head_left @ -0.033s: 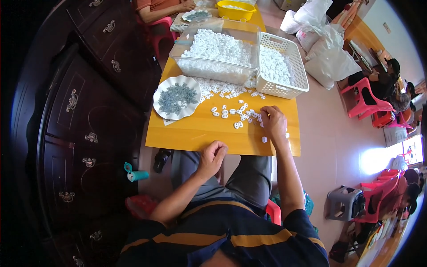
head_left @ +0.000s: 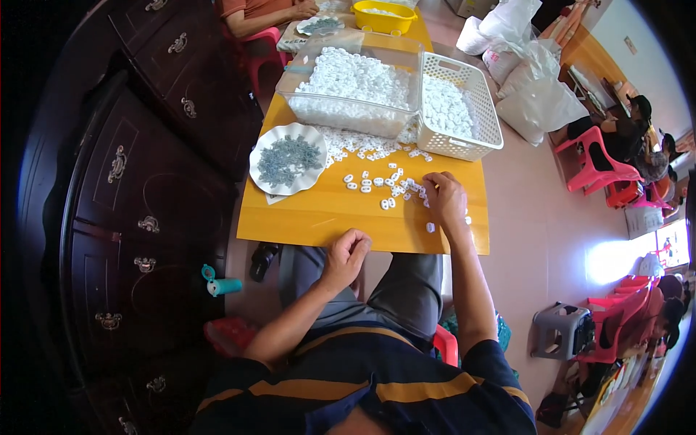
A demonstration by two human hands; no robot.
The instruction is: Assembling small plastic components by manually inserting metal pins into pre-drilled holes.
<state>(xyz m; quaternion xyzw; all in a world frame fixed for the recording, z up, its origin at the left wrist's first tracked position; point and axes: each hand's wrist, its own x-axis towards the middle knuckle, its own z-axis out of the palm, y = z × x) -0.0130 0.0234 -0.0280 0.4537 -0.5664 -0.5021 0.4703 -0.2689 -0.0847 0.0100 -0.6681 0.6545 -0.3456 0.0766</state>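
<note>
My right hand [head_left: 447, 199] rests low over the right part of the yellow wooden table [head_left: 304, 225], fingers bent downward beside small white oval pieces [head_left: 380, 182] with dark holes. Its fingertips are drawn together, and what they hold is hidden. At the table's front edge is my left hand [head_left: 348, 255], thumb against curled fingers; anything inside it is too small to make out. One white piece [head_left: 431, 227] lies apart, just below my right hand. To the left stands a white scalloped plate [head_left: 259, 179] heaped with small grey-blue parts [head_left: 290, 159].
A clear plastic bin [head_left: 348, 116] full of white pieces stands behind the loose ones, next to a white perforated basket [head_left: 464, 148] holding more. Beyond are a yellow basin [head_left: 384, 23] and another person's hand [head_left: 304, 9]. Dark drawers [head_left: 145, 159] flank the left side.
</note>
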